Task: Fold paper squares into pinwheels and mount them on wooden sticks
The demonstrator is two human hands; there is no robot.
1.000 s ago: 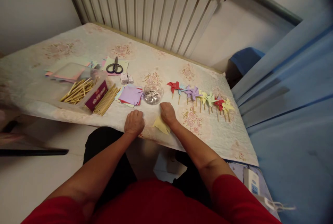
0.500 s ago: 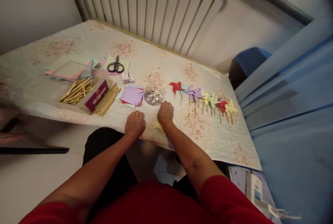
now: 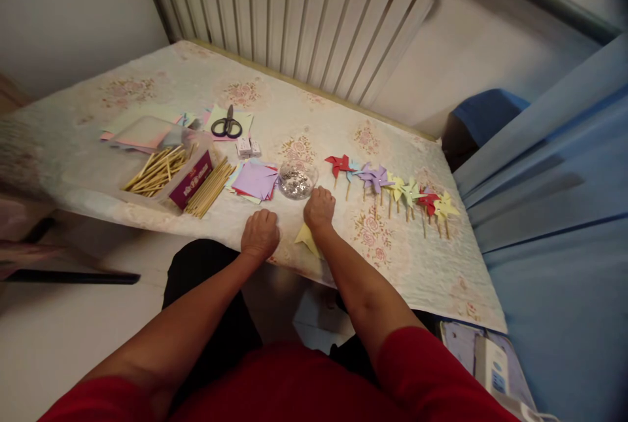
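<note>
1. Now our right hand (image 3: pixel 319 207) lies knuckles-up, fingers curled, on the yellow paper (image 3: pixel 306 237); we cannot tell if it grips it.
2. Our left hand (image 3: pixel 260 233) rests loosely closed on the desk (image 3: pixel 417 265), apparently empty.
3. Just beyond sits the dish of sequins (image 3: pixel 296 181); a careless knuckle could tip it.
4. That paper overhangs the desk edge and might slip off.
</note>
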